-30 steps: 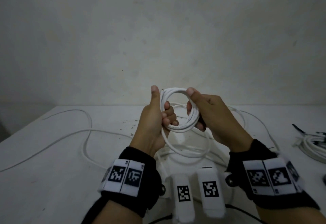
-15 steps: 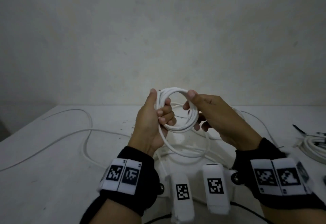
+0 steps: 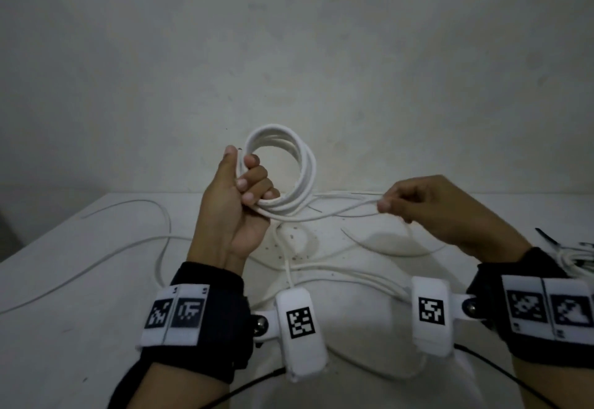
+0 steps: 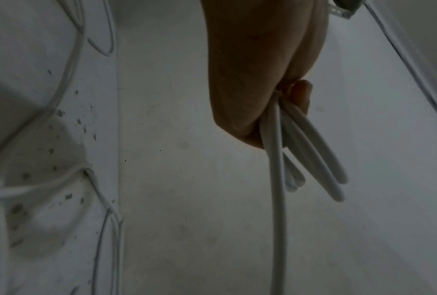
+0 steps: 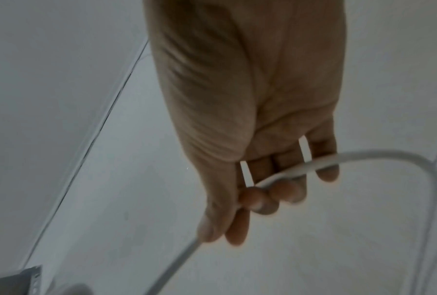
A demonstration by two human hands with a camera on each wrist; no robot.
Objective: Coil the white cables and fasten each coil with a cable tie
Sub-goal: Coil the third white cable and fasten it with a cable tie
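My left hand grips a white cable coil of several loops, held upright above the table; the left wrist view shows the loops squeezed between thumb and fingers. A free strand runs from the coil's bottom to the right. My right hand pinches that strand between thumb and curled fingers, well to the right of the coil. In the right wrist view the strand passes across the fingers and trails away on both sides.
Loose white cable snakes over the white table to the left and under my wrists. A finished coil with black cable ties lies at the right edge. A plain wall stands behind.
My right hand let go of the coil's right side and slid right along the free strand. The left hand kept its grip and raised the coil slightly.
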